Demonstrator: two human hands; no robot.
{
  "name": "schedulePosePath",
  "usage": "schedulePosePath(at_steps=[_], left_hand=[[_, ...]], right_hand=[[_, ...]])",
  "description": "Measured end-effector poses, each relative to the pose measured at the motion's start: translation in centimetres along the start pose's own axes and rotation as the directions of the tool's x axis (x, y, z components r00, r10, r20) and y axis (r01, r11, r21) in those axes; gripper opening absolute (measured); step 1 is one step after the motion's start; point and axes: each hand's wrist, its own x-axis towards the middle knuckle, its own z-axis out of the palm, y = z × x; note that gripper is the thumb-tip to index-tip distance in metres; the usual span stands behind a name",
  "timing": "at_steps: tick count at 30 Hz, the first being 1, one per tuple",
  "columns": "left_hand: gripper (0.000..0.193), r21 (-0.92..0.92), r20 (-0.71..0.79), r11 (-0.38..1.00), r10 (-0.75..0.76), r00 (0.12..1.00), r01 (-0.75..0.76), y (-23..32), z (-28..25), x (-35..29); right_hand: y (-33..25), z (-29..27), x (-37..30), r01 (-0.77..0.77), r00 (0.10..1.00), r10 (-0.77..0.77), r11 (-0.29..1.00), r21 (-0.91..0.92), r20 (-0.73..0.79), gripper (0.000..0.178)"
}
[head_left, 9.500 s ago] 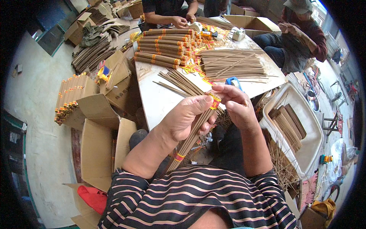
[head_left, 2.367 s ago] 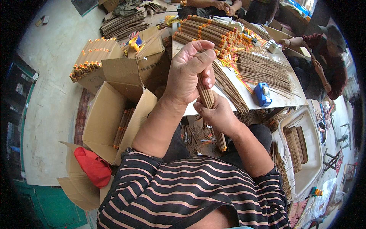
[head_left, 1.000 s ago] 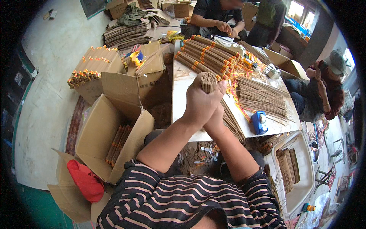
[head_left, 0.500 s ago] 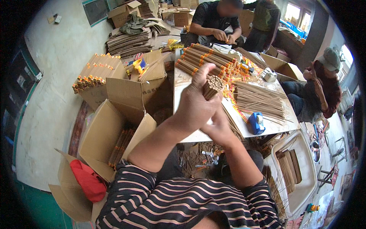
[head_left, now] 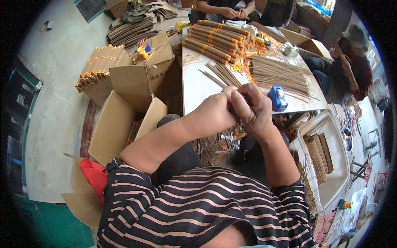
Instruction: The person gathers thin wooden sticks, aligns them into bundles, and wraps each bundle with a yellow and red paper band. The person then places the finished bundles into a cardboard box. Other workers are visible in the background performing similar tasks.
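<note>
"Where are the person's hands?"

"Together, over the near edge of the tabletop (head_left: 194,80). The left hand (head_left: 220,110) comes across from the left and meets the right hand (head_left: 255,108). The right hand's thumb and fingers are bent inward, close together; the left hand's fingers are mostly covered. Whether either is pinching anything cannot be told, since whatever lies between the palms is hidden."

"And the sticks?"

"A small spread of loose brown sticks (head_left: 223,73) lies on the tabletop just beyond the hands. A wider heap of sticks (head_left: 279,74) lies to the right of it, behind the blue tape dispenser (head_left: 276,99). Farther back, wrapped bundles (head_left: 211,46) are stacked on their sides, with red and yellow bands around them."

"How would they handle?"

"Single sticks look light, stiff and thin, probably brittle: bending or squeezing one at mid-length could snap it. Their dry, dull surface should not be very slippery, though an unbanded handful would likely slide lengthwise and fan out. A banded bundle should behave more like one firm rod."

"Where to take hold?"

"Around the whole bunch, probably close to a band, with even pressure, and a palm to level the ends."
</note>
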Motion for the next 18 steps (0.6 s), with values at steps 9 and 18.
schedulePosePath(at_steps=[9, 18], left_hand=[[0.026, -0.425, 0.423, 0.786, -0.267, 0.866, 0.450, 0.9, -0.4, -4.0], [0.037, -0.554, 0.413, 0.651, -0.326, 0.850, 0.519, -1.9, 0.9, -7.1]], right_hand=[[1.4, 1.1, -4.4, -0.168, 0.986, 0.168, 0.973, 0.160, 0.015, 0.019], [2.4, 2.1, -5.7, -0.488, 0.865, 0.331, 0.731, 0.476, 0.377, 0.022]])
